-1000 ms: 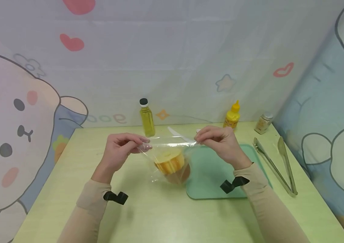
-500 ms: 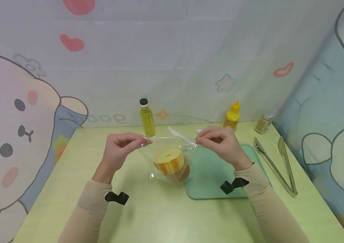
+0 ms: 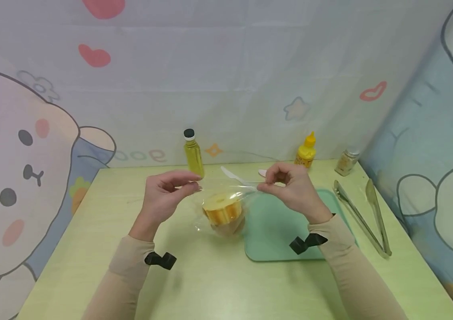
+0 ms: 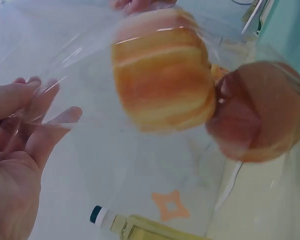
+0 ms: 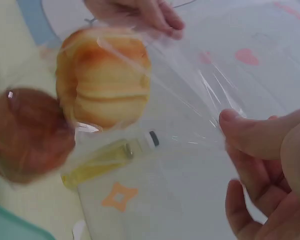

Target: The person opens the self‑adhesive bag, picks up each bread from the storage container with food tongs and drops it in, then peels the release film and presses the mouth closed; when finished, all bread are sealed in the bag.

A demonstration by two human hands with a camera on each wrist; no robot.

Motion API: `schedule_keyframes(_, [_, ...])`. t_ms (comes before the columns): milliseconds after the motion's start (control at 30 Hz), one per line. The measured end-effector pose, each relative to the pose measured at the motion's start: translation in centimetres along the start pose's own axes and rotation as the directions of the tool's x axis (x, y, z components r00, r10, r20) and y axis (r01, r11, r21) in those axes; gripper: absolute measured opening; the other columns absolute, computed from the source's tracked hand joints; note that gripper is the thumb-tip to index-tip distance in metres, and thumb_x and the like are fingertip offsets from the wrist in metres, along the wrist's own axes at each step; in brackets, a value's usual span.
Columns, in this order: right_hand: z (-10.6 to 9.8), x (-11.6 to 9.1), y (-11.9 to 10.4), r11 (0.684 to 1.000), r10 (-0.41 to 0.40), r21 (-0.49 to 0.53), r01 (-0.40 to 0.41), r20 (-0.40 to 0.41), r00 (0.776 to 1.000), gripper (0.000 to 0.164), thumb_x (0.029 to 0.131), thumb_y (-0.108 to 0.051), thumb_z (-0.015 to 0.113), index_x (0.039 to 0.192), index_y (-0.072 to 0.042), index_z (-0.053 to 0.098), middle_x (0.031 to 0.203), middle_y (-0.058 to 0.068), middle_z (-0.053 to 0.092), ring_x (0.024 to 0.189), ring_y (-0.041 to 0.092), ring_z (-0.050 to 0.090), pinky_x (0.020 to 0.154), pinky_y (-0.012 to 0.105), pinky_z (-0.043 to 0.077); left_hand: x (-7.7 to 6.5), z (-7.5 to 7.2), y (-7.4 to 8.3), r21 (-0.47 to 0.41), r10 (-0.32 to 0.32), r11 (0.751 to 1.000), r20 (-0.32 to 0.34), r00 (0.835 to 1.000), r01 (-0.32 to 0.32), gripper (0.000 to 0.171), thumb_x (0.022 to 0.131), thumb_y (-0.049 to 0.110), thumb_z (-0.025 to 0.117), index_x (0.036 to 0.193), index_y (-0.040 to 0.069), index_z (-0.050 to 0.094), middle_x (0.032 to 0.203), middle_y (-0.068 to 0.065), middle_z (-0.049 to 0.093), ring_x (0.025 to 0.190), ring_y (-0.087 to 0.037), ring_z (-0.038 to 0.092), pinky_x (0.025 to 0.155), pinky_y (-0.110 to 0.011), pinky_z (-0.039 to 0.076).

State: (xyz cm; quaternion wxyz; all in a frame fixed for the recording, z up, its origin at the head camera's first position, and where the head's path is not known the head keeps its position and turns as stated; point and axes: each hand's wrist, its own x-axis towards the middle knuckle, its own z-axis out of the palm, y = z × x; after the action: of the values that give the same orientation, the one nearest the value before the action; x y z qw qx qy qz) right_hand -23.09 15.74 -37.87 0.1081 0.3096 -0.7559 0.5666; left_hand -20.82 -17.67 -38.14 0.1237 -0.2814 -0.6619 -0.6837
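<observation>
A clear plastic bag (image 3: 200,226) hangs between both hands over the table. Inside it are a golden piece of bread (image 3: 222,211) with a pale top and, beneath that, a round brown bun (image 4: 262,112). My left hand (image 3: 164,198) pinches the bag's upper left corner between thumb and fingers. At the upper right corner, my right hand (image 3: 292,191) pinches the film with thumb and index finger, its other fingers curled loosely. Both wrist views show the bread and bun side by side through the film, the right wrist view with the brown bun (image 5: 32,135) at left.
A green tray (image 3: 286,249) lies right of the bag, with metal tongs (image 3: 364,222) beyond it. Along the back stand an oil bottle (image 3: 194,155), a yellow squeeze bottle (image 3: 305,153) and a small jar (image 3: 347,162). A white plastic knife (image 3: 232,175) lies behind the bag.
My left hand has moved a little to the right and up, bringing the hands closer together. The bag's top edge has slackened, and its contents have risen slightly. The right hand's fingers have shifted slightly.
</observation>
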Motion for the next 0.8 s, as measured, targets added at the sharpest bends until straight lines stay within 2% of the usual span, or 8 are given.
schedule_keyframes(67, [0.1,0.1,-0.1,0.996,0.012,-0.084,-0.01,0.029,1.0,0.021,0.088,0.0,0.083,0.091,-0.007,0.064,0.088,0.007,0.063,0.085,0.018,0.066,0.081,0.029,0.058,0.1,0.7,-0.2,-0.003,0.002,1.0,0.003,1.0,-0.002,0.019,0.09,-0.018,0.069,0.109,-0.017,0.069,0.1,0.0,0.078,0.08,-0.016,0.077,0.077,-0.037,0.065])
schedule_keyframes(133, [0.4,0.3,-0.5,0.983,-0.007,-0.183,0.018,0.06,0.998,0.02,0.09,-0.005,0.082,0.098,-0.009,0.065,0.096,0.005,0.065,0.092,0.02,0.064,0.087,0.032,0.055,0.1,1.4,-0.4,-0.025,0.005,1.0,0.007,1.0,-0.004,0.018,0.093,-0.018,0.066,0.111,-0.018,0.067,0.102,0.0,0.075,0.079,-0.015,0.075,0.075,-0.038,0.066])
schedule_keyframes(233, [1.6,0.9,-1.5,0.946,-0.091,-0.301,0.118,0.104,0.99,0.021,0.091,-0.011,0.082,0.104,-0.011,0.065,0.11,0.006,0.067,0.108,0.024,0.062,0.096,0.04,0.053,0.1,2.3,-0.6,-0.021,0.032,0.999,0.007,0.999,-0.031,0.019,0.094,-0.018,0.064,0.112,-0.016,0.065,0.104,0.0,0.075,0.079,-0.015,0.072,0.073,-0.038,0.066])
schedule_keyframes(333, [3.3,1.7,-2.7,0.894,-0.211,-0.366,0.258,0.164,0.964,0.021,0.092,-0.016,0.082,0.102,-0.01,0.065,0.118,0.006,0.068,0.116,0.026,0.062,0.099,0.042,0.053,0.0,2.9,-0.8,-0.026,0.073,0.997,0.019,0.997,-0.073,0.019,0.094,-0.019,0.063,0.112,-0.016,0.066,0.105,0.0,0.075,0.08,-0.017,0.072,0.073,-0.041,0.066])
schedule_keyframes(433, [5.2,2.6,-3.8,0.855,-0.299,-0.361,0.373,0.244,0.922,0.02,0.094,-0.018,0.082,0.103,-0.01,0.066,0.112,0.004,0.071,0.109,0.02,0.067,0.094,0.036,0.057,-0.2,3.2,-0.8,-0.034,0.13,0.991,0.041,0.991,-0.129,0.017,0.094,-0.019,0.064,0.11,-0.017,0.067,0.108,0.001,0.076,0.084,-0.017,0.074,0.073,-0.042,0.066])
schedule_keyframes(533, [6.4,3.2,-4.4,0.844,-0.326,-0.337,0.418,0.298,0.897,0.015,0.095,-0.016,0.081,0.102,-0.011,0.07,0.1,-0.001,0.073,0.095,0.013,0.071,0.085,0.027,0.059,-0.4,3.4,-0.7,-0.056,0.161,0.986,0.057,0.985,-0.158,0.01,0.094,-0.017,0.066,0.104,-0.017,0.068,0.112,0.001,0.076,0.094,-0.016,0.075,0.073,-0.042,0.066])
schedule_keyframes(667, [7.1,3.6,-4.5,0.857,-0.316,-0.309,0.412,0.316,0.895,0.009,0.093,-0.011,0.082,0.097,-0.011,0.074,0.092,-0.003,0.074,0.083,0.009,0.07,0.077,0.024,0.059,-0.7,3.5,-0.6,-0.069,0.148,0.987,0.062,0.987,-0.144,0.006,0.094,-0.014,0.069,0.099,-0.017,0.068,0.115,0.002,0.077,0.102,-0.016,0.074,0.074,-0.041,0.066])
schedule_keyframes(800, [7.2,3.7,-4.5,0.869,-0.305,-0.289,0.401,0.324,0.896,0.009,0.091,-0.007,0.083,0.097,-0.009,0.076,0.091,-0.002,0.075,0.081,0.01,0.069,0.074,0.024,0.059,-1.0,3.4,-0.5,-0.038,0.106,0.994,0.066,0.992,-0.103,0.012,0.089,-0.015,0.075,0.099,-0.013,0.069,0.114,0.002,0.077,0.096,-0.016,0.074,0.072,-0.035,0.066])
